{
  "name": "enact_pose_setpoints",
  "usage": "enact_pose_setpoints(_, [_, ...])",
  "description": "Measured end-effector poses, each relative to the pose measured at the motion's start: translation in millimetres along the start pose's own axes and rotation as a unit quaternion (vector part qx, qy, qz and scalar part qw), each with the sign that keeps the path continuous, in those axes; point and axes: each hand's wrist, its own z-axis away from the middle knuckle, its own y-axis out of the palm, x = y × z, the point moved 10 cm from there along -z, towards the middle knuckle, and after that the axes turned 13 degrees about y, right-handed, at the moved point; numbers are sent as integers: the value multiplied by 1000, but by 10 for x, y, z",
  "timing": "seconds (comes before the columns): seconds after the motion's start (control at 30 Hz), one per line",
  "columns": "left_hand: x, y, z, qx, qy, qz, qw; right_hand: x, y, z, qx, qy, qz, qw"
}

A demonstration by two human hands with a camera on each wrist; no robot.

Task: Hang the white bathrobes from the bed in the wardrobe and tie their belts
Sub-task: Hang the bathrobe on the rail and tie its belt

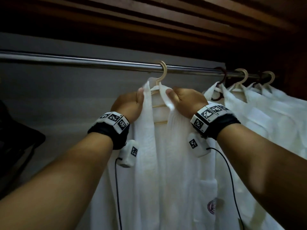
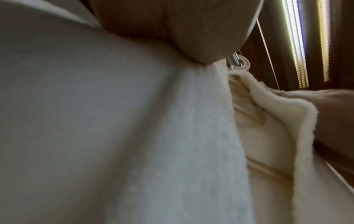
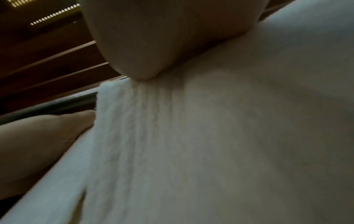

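A white bathrobe (image 1: 166, 163) hangs on a pale wooden hanger (image 1: 162, 72) hooked over the metal rail (image 1: 83, 60). My left hand (image 1: 131, 103) grips the robe's left collar edge just under the hanger. My right hand (image 1: 184, 100) pinches the right collar edge, thumb on the front of the cloth. The left wrist view shows a thumb (image 2: 191, 37) pressed on the white cloth (image 2: 153, 136), with the hanger hook (image 2: 243, 63) beyond. In the right wrist view a thumb (image 3: 153, 45) presses the ribbed collar (image 3: 153, 136). No belt shows.
Further right on the rail hang more white robes (image 1: 257, 110) on pale hangers (image 1: 240, 78) and one dark hanger (image 1: 221, 85). A wooden slatted top (image 1: 166, 22) is close above the rail. A dark object (image 1: 16, 141) sits at the left.
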Motion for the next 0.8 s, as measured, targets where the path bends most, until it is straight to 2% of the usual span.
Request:
enact_pose_setpoints(0.13, [20,8,117,-10,17,-96,995,-11,80,34,-14,2,14,1000])
enact_pose_setpoints(0.23, [25,30,355,-60,12,-139,988,-99,215,195,-56,6,44,997])
enact_pose_setpoints(0.3, [28,104,569,-105,11,-112,988,-193,335,399,-83,-16,60,995])
enact_pose_setpoints(0.37, [29,324,794,-109,21,-38,993,-333,539,663,-78,-54,58,994])
enact_pose_setpoints(0.47, [23,810,1215,-87,20,63,994,-655,1029,1195,-26,-70,52,996])
enact_pose_setpoints(0.6, [168,1611,1915,-17,-119,211,970,-1253,1972,2201,99,-36,65,992])
enact_pose_setpoints(0.67, [217,1996,2303,35,-157,231,959,-1541,2336,2721,164,-13,47,985])
enact_pose_setpoints(0.73, [191,2312,2692,91,-166,218,957,-1739,2543,3127,225,21,-20,974])
enact_pose_setpoints(0.8, [135,2496,3034,112,-186,206,954,-1809,2578,3343,244,43,-115,962])
